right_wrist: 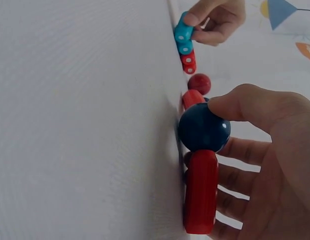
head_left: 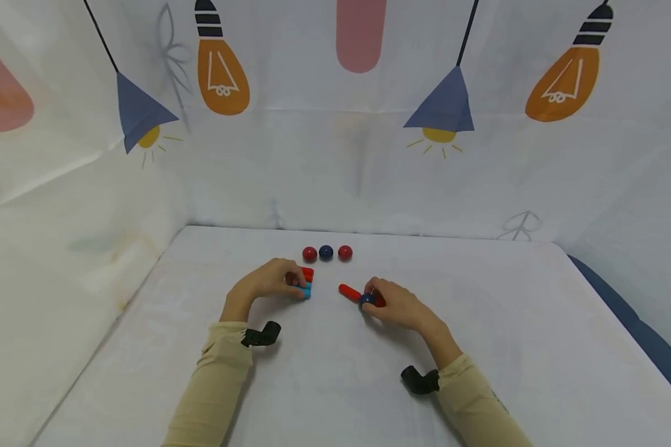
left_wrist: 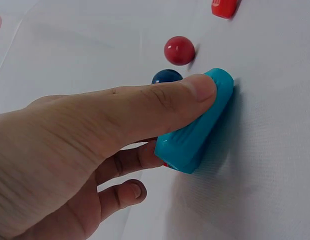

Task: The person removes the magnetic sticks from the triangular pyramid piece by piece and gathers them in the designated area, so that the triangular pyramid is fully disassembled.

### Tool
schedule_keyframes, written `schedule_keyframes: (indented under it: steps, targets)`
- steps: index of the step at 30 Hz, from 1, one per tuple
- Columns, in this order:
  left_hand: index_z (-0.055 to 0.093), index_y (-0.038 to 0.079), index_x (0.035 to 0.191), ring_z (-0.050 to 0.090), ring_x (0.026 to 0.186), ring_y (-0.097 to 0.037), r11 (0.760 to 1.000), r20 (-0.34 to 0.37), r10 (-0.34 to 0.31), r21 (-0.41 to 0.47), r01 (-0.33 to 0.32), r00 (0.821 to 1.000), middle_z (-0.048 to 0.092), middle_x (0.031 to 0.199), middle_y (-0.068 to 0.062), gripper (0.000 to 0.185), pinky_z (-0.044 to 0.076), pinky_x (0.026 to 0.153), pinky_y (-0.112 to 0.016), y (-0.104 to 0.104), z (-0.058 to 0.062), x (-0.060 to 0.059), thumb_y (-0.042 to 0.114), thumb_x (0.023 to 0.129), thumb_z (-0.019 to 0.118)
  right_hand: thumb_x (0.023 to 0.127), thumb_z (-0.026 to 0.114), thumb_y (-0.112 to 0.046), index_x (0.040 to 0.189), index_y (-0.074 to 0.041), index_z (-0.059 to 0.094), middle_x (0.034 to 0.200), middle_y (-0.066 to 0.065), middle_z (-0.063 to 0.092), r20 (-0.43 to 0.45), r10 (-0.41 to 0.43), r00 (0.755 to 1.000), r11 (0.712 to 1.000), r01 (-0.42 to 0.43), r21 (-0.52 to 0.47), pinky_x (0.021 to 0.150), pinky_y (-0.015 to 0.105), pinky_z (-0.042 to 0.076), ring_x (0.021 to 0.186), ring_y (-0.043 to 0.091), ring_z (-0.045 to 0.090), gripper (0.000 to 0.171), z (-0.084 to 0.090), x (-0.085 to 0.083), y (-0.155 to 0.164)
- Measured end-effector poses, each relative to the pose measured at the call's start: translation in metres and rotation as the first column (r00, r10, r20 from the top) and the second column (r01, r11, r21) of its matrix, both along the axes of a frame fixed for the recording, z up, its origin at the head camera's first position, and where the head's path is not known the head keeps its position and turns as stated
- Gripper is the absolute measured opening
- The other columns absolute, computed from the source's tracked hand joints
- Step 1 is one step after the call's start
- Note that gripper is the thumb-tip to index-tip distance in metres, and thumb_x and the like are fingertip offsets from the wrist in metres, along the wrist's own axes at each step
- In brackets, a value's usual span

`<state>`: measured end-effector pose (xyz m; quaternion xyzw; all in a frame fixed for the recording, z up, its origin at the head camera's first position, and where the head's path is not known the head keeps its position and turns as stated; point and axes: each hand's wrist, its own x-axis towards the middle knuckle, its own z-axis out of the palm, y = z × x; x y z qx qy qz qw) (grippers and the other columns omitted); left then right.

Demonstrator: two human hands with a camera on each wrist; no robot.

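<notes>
My left hand (head_left: 271, 280) pinches a cyan plastic rod (left_wrist: 207, 117) with its thumb on the upper side; the fingertips behind it are partly hidden. Beside that rod lie another cyan rod (right_wrist: 185, 48) and two red rods (head_left: 307, 274) in a row. With thumb and fingers, my right hand (head_left: 398, 305) holds a dark blue ball (right_wrist: 205, 127) low at the white tabletop. One red rod (right_wrist: 201, 192) meets the ball on the near side in the right wrist view, and another red rod (head_left: 349, 292) extends from its far side. Whether they are joined is not clear.
Behind the hands, a red ball (head_left: 309, 254), a dark blue ball (head_left: 326, 252) and a second red ball (head_left: 345, 252) stand in a line on the white table (head_left: 481, 347). A printed white cloth (head_left: 313, 161) hangs along the table's back edge.
</notes>
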<state>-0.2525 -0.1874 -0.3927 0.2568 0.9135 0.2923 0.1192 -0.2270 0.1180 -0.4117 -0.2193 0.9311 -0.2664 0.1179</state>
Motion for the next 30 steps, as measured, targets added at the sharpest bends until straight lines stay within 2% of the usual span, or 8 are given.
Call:
schedule_keyframes:
  steps: [9, 15, 18, 23, 27, 30]
  targets:
    - [0.066, 0.015, 0.083, 0.05, 0.075, -0.014, 1.0, 0.012, 0.027, 0.014, -0.027, 1.0, 0.056, 0.078, 0.001, 0.013, 0.044, 0.069, -0.026, 0.0, -0.006, 0.002, 0.019, 0.078, 0.077, 0.087, 0.063, -0.028, 0.112, -0.013, 0.056, 0.098, 0.001, 0.06, -0.028, 0.031, 0.999, 0.999, -0.031, 0.01, 0.075, 0.031, 0.046, 0.086, 0.014, 0.051, 0.03, -0.001, -0.001, -0.001]
    - [0.066, 0.013, 0.085, 0.05, 0.075, -0.014, 1.0, 0.006, 0.02, 0.01, -0.02, 1.0, 0.055, 0.076, 0.0, 0.014, 0.043, 0.07, -0.027, 0.001, -0.007, -0.002, 0.017, 0.078, 0.077, 0.087, 0.063, -0.029, 0.114, -0.013, 0.056, 0.1, 0.001, 0.06, -0.021, 0.031, 0.999, 0.999, -0.031, 0.02, 0.077, 0.032, 0.047, 0.087, 0.015, 0.052, 0.032, 0.0, -0.002, 0.001]
    - [0.066, 0.012, 0.087, 0.05, 0.074, -0.014, 1.0, 0.0, 0.008, 0.021, -0.008, 1.0, 0.055, 0.075, 0.0, 0.015, 0.043, 0.069, -0.026, 0.002, -0.003, -0.003, 0.018, 0.078, 0.077, 0.088, 0.063, -0.03, 0.114, -0.014, 0.055, 0.099, 0.0, 0.06, -0.011, 0.039, 0.999, 0.999, -0.039, -0.003, 0.077, 0.032, 0.047, 0.088, 0.015, 0.052, 0.032, 0.001, -0.002, 0.004]
    - [0.066, 0.011, 0.092, 0.049, 0.071, -0.013, 1.0, -0.008, 0.003, 0.027, -0.003, 1.0, 0.053, 0.072, 0.001, 0.016, 0.041, 0.067, -0.025, 0.004, 0.002, 0.002, 0.019, 0.08, 0.075, 0.089, 0.064, -0.031, 0.115, -0.015, 0.055, 0.093, 0.0, 0.058, 0.002, 0.091, 0.996, 0.995, -0.091, -0.04, 0.072, 0.029, 0.046, 0.084, 0.015, 0.051, 0.032, 0.001, -0.004, 0.004]
    - [0.066, 0.014, 0.095, 0.05, 0.074, -0.013, 0.999, -0.072, -0.023, 0.033, 0.025, 0.997, 0.054, 0.076, 0.003, 0.013, 0.042, 0.068, -0.025, 0.019, 0.002, 0.004, 0.02, 0.085, 0.071, 0.089, 0.064, -0.032, 0.115, -0.016, 0.055, 0.093, -0.001, 0.058, 0.003, 0.093, 0.996, 0.995, -0.093, -0.027, 0.073, 0.029, 0.045, 0.085, 0.014, 0.051, 0.032, 0.002, -0.004, 0.003]
    - [0.066, 0.015, 0.103, 0.054, 0.085, -0.015, 0.997, -0.114, -0.065, 0.024, 0.068, 0.991, 0.059, 0.09, 0.001, 0.016, 0.048, 0.076, -0.028, 0.04, 0.001, 0.005, 0.02, 0.088, 0.067, 0.089, 0.063, -0.033, 0.116, -0.016, 0.055, 0.096, 0.0, 0.059, 0.007, 0.085, 0.996, 0.996, -0.085, -0.018, 0.076, 0.031, 0.046, 0.087, 0.015, 0.051, 0.033, 0.003, -0.003, 0.005]
